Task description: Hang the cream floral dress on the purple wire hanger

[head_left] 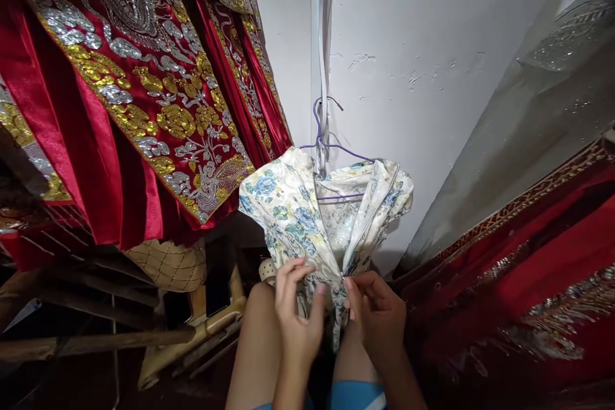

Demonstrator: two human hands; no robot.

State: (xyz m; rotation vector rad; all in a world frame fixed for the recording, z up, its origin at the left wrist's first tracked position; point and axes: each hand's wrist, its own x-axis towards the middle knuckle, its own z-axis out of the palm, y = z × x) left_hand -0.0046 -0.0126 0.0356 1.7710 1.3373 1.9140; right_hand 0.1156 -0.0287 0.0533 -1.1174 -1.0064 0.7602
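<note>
Bare thighs [252, 352] flank the lower end of a floral garment [296, 214] hung on a purple hanger [346, 152]. The right hand [379, 314] seems to pinch its waist; the left hand's [298, 323] fingers are parted. Front-adjusting appears in hand; continuing probably needs a left-hand pinch.

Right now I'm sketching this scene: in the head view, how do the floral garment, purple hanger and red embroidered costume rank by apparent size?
1. Red embroidered costume
2. Floral garment
3. Purple hanger, partly hidden by the garment
</note>
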